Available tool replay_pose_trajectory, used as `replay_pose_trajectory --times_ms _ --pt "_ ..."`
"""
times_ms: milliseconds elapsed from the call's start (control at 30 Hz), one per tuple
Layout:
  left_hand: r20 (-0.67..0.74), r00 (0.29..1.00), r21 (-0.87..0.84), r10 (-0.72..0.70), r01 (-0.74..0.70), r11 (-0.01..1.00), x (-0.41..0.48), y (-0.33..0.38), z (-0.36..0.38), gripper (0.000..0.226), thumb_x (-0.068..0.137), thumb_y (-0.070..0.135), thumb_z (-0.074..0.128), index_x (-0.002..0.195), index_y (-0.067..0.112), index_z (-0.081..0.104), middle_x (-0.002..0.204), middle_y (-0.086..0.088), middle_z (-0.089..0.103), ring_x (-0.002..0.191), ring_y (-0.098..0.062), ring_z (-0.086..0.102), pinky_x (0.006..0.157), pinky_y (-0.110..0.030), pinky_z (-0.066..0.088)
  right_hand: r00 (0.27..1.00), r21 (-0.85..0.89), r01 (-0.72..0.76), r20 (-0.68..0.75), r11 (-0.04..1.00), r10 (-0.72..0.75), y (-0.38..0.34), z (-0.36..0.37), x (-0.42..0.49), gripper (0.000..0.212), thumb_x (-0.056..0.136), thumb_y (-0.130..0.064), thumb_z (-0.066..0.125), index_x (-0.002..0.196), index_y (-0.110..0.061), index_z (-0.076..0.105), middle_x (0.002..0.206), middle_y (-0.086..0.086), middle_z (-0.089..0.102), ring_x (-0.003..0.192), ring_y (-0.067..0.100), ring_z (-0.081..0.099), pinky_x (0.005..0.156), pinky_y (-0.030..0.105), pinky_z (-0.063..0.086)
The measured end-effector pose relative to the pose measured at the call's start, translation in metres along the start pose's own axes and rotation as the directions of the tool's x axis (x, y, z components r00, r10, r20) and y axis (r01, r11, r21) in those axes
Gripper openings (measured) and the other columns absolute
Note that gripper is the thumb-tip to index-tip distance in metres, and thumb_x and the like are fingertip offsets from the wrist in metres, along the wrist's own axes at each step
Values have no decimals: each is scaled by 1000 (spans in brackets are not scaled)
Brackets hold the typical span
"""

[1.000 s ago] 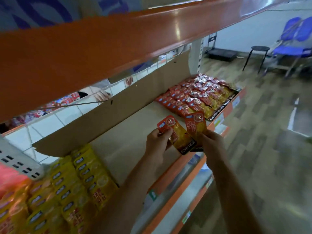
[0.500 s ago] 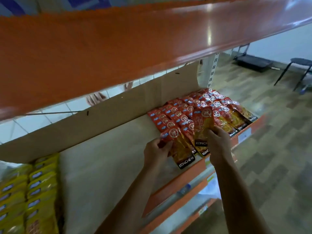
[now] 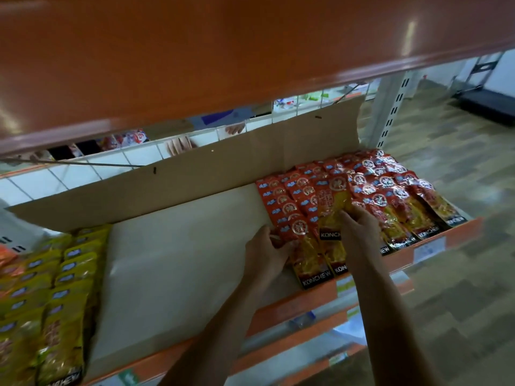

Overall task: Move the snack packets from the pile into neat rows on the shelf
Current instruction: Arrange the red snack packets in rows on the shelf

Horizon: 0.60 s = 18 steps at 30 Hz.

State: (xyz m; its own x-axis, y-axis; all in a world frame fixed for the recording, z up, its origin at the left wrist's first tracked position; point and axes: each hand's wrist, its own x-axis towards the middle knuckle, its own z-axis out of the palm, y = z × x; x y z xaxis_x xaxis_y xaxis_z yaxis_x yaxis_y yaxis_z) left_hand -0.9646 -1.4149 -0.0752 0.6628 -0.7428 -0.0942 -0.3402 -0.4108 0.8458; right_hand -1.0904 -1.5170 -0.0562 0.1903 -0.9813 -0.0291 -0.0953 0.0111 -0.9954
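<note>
packets meeting the near end of the red rows

two snack packets sit at the left side of the red rows (image 3: 390, 196) on the shelf (image 3: 181, 260), each under one grip. the left grip (image 3: 267, 252) pinches the near packet (image 3: 306, 254) at its upper left edge, fingers curled round the foil, with the packet's black band lying at the orange front lip. the right grip (image 3: 359, 227) lies on top of the second packet (image 3: 333, 207), fingers spread over its yellow middle. whether the thumb hooks under an edge is hidden, so i cannot tell if it grasps or only presses.

these look like light, flat foil sachets: soft, crinkly and slick, likely to slide over their neighbours or fan out of line if nudged. best hold seems to be the sealed edge or a corner, not the filled middle, with a flat press to settle each one.

both packets overlap the rows already laid, so they touch their neighbours. bare shelf lies just left of the left grip, and yellow packets (image 3: 64, 288) are stacked well apart at the far left. a cardboard back (image 3: 223, 176) stands behind.
</note>
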Motion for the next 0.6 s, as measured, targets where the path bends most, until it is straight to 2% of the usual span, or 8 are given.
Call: replay_pose_trajectory --times_ms 67,133,300,367,433,500,567,600 --pt "-1 1000 23 -1 1 1000 1 2 -2 39 77 37 77 104 18 56 82 14 59 72 2 56 56 -10 41 999 -23 26 26 999 -26 -2 5 -1 19 93 -6 50 75 -2 56 65 8 45 61 21 40 53 32 34" --pt "-3 1000 41 6 -6 999 1 4 -2 41 77 38 77 103 17 55 83 12 60 73 -1 58 56 -10 40 998 -41 55 42 998 -53 -3 9 -3 20 92 -7 51 73 -5 54 61 5 42 56 19 37 49 28 31" --pt "20 1000 18 -22 22 1000 1 6 0 42 77 40 77 104 16 55 89 10 60 82 -8 60 58 -10 40 992 -35 95 92 995 -91 -5 14 -3 18 91 -6 52 77 5 52 62 7 42 56 19 34 49 27 27" --pt "21 999 18 -26 26 1000 0 4 0 42 77 44 76 101 17 55 89 9 62 81 -8 62 58 -10 41 991 -43 95 102 995 -90 -6 14 -3 21 92 -7 52 71 -4 51 59 3 41 53 17 34 48 25 26" --pt "-34 999 36 -20 21 999 -2 5 -1 40 79 50 70 99 20 54 85 13 60 80 -8 61 62 -16 45 990 -49 96 112 994 -90 -7 16 -5 27 92 -6 52 66 -13 48 57 -2 39 51 12 33 46 25 26" --pt "-163 987 14 8 -6 1000 -3 6 -5 32 86 50 62 98 21 55 82 13 59 80 -8 61 68 -25 50 985 -44 101 145 994 -94 -8 20 -7 26 92 -6 52 66 -11 49 57 -2 40 50 10 33 46 25 27" --pt "-253 967 -88 26 -50 995 -2 8 -10 27 92 47 54 98 21 57 86 11 63 82 -9 62 71 -27 50 978 -63 109 186 992 -96 -10 25 -10 22 91 -7 54 70 -9 53 58 -2 43 50 9 35 46 25 30" --pt "-252 967 -158 27 -68 985 -1 10 -12 29 93 48 53 101 21 58 89 10 66 83 -9 64 72 -28 52 973 -69 117 207 991 -100 -11 29 -12 20 91 -7 54 71 -9 54 59 0 45 51 10 37 48 26 31"
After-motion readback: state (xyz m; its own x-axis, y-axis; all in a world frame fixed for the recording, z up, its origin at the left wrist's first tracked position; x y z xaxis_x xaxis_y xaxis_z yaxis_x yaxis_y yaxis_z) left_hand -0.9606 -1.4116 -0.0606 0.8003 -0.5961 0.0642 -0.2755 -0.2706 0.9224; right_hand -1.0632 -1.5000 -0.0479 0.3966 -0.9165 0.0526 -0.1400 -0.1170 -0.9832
